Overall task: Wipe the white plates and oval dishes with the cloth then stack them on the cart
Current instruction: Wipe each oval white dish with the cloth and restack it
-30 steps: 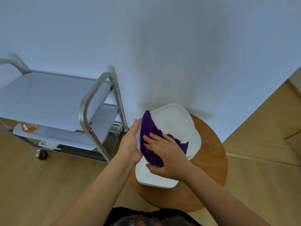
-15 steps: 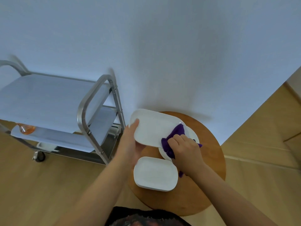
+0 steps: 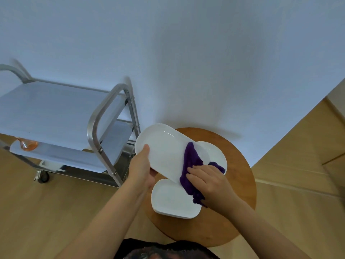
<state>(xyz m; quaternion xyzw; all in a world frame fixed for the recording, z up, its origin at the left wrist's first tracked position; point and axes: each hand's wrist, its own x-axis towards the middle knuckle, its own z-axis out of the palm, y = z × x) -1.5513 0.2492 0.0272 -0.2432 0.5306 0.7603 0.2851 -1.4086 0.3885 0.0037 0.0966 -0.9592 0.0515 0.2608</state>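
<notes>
A person's left hand [image 3: 141,166] grips the near edge of a white oval dish [image 3: 164,149], thumb on its upper face, holding it tilted above a round wooden bench [image 3: 237,186]. The right hand [image 3: 209,181], fingers bent over a purple cloth [image 3: 190,166], presses the cloth against the dish's right end. Just below both hands a stack of white plates [image 3: 173,200] rests on the bench (another white plate [image 3: 214,154] lies beyond the right hand), and a metal cart [image 3: 97,126] stands to the left of the left hand.
</notes>
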